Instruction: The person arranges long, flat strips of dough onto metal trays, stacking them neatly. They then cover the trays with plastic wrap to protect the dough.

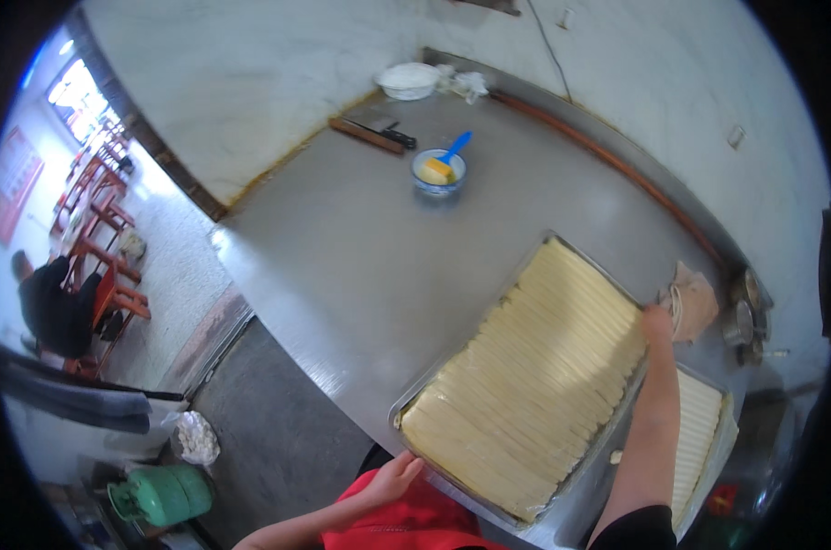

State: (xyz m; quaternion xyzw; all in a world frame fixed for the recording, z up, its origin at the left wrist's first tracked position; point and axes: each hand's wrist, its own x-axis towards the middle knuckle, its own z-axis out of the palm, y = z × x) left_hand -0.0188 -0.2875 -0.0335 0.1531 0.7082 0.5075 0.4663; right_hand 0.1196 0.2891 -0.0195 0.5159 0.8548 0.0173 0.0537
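Observation:
A large rectangular metal baking tray (449, 366) lies at a slant on the worktop, filled with long strips of pale dough (525, 371) laid side by side. At the tray's near left end, my left hand (392, 476) grips the rim with the thumb uppermost. My right hand (656, 323) holds the tray's far right edge; its fingers are partly hidden. Just beyond that hand, and possibly touching it, is a crumpled beige cloth (696, 302). A second tray of dough strips (696, 419) lies under and beside my right forearm.
On the steel worktop (360, 275) stand a patterned bowl (437, 185) with a blue-handled brush (458, 146), a cleaver (388, 128) and a white basin (408, 81). A long wooden rod (614, 175) lies along the wall. Metal utensils (740, 322) sit right; a green gas cylinder (168, 493) is below left.

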